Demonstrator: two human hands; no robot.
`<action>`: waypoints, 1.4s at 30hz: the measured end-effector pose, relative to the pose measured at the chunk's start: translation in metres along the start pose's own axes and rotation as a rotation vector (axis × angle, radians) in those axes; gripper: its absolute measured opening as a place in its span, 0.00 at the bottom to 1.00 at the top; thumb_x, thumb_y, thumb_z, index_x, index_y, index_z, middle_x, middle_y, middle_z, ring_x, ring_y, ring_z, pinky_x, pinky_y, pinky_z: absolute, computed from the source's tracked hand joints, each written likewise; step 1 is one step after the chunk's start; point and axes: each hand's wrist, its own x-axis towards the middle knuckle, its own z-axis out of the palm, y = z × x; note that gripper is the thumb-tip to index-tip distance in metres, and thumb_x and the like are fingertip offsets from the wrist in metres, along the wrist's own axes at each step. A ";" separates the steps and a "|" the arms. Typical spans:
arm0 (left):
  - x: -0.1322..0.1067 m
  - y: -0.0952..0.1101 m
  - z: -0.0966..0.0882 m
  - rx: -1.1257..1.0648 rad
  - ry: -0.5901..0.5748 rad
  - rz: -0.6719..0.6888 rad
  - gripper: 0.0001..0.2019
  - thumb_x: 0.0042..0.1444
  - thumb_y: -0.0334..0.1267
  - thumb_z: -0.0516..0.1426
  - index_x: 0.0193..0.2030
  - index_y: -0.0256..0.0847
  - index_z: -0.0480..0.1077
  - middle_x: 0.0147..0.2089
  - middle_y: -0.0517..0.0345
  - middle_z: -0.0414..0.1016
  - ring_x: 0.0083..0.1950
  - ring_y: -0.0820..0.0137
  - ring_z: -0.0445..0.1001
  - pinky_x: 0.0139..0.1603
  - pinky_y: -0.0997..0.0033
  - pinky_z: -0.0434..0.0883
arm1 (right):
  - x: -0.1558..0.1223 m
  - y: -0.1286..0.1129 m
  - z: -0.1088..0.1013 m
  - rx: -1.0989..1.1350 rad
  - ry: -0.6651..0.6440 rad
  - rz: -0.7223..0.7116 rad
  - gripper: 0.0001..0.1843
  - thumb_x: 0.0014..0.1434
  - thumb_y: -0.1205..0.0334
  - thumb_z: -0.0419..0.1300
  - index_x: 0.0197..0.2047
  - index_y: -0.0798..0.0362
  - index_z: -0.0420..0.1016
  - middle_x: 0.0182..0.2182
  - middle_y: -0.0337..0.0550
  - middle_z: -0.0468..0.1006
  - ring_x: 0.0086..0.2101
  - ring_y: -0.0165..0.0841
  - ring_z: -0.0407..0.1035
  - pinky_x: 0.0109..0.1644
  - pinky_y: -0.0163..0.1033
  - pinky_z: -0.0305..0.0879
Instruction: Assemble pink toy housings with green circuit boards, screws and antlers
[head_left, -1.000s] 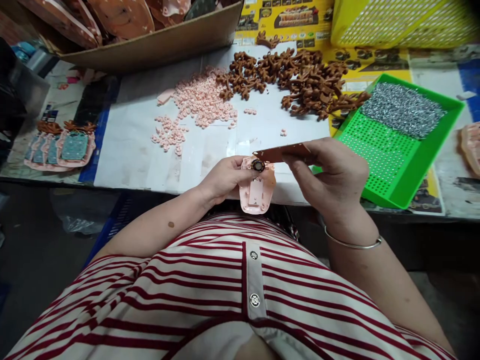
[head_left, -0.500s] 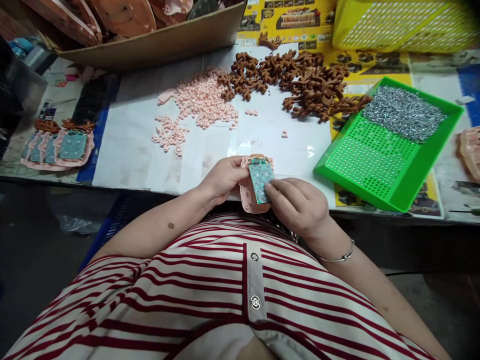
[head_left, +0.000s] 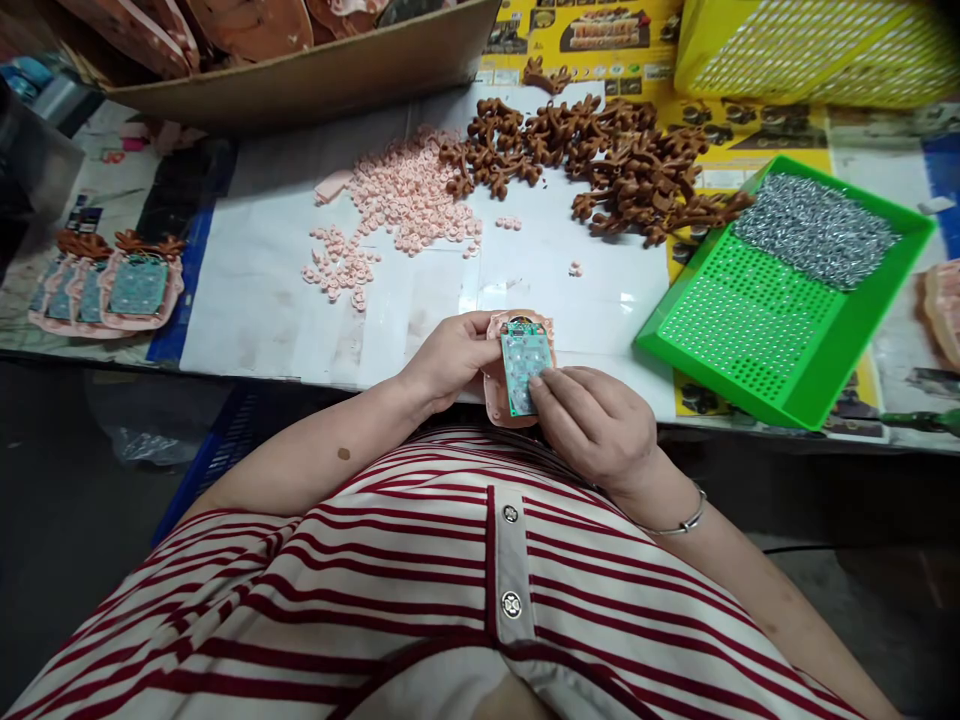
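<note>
left grip (head_left: 450, 365) tight on casing (head_left: 493, 400), right grip (head_left: 596, 425) tight on board (head_left: 522, 362), green tray (head_left: 821, 372) near

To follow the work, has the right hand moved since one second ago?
Yes: the right hand went left and down in view, away from the green tray.

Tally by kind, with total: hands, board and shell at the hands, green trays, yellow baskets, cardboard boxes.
Hands (left hand, right hand): 2
Circuit board: 1
Pink shell: 1
Green tray: 1
Yellow basket: 1
Cardboard box: 1
Total: 7

Softly lit worktop (head_left: 255, 290), dim floor (head_left: 60, 520)
</note>
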 end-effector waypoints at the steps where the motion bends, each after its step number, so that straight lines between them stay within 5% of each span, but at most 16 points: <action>1: 0.000 0.000 0.000 0.003 0.003 0.006 0.14 0.46 0.28 0.64 0.42 0.35 0.81 0.38 0.54 0.83 0.38 0.71 0.78 0.43 0.72 0.72 | 0.001 0.000 -0.001 -0.009 0.002 -0.005 0.12 0.62 0.73 0.58 0.45 0.52 0.79 0.36 0.48 0.83 0.37 0.36 0.74 0.40 0.43 0.78; 6: 0.000 -0.001 0.001 0.011 0.021 0.022 0.15 0.46 0.27 0.63 0.42 0.35 0.81 0.39 0.55 0.83 0.38 0.72 0.77 0.43 0.72 0.72 | 0.007 -0.001 -0.003 -0.061 0.022 -0.046 0.08 0.62 0.74 0.59 0.40 0.56 0.79 0.33 0.49 0.83 0.35 0.36 0.73 0.39 0.41 0.78; 21: 0.000 -0.001 0.002 0.021 0.077 0.024 0.14 0.46 0.28 0.62 0.41 0.35 0.80 0.37 0.57 0.82 0.37 0.72 0.77 0.42 0.73 0.72 | -0.005 -0.004 0.002 0.008 0.025 0.132 0.13 0.60 0.73 0.61 0.48 0.52 0.73 0.35 0.48 0.83 0.34 0.37 0.76 0.37 0.42 0.78; 31: 0.000 0.002 0.003 0.030 0.084 -0.063 0.04 0.46 0.28 0.61 0.30 0.36 0.76 0.27 0.60 0.76 0.28 0.72 0.74 0.33 0.71 0.70 | -0.002 -0.001 0.005 0.228 0.215 0.514 0.12 0.56 0.73 0.65 0.39 0.46 0.74 0.30 0.39 0.80 0.28 0.34 0.75 0.28 0.39 0.71; 42: 0.000 0.001 0.001 0.018 0.063 -0.056 0.09 0.45 0.27 0.60 0.35 0.35 0.79 0.29 0.60 0.77 0.30 0.74 0.73 0.34 0.74 0.69 | -0.007 -0.003 0.008 0.052 0.056 0.127 0.11 0.59 0.74 0.63 0.45 0.58 0.74 0.34 0.50 0.82 0.33 0.35 0.74 0.37 0.39 0.75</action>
